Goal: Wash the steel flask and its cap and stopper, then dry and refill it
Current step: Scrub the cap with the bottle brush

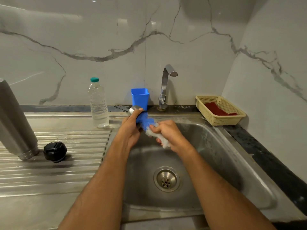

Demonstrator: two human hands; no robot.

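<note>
Steel cap (133,110), held over the sink (216,146): left hand (131,128) curls round it, right hand (167,132) pinches the soapy scrubber (146,121). Probably light, rigid, slippery; grip its sides.

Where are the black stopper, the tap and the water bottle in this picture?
stopper (55,151): head view, on its black top.
tap (164,87): head view, on its upright steel neck.
water bottle (98,105): head view, on its clear body.
</note>
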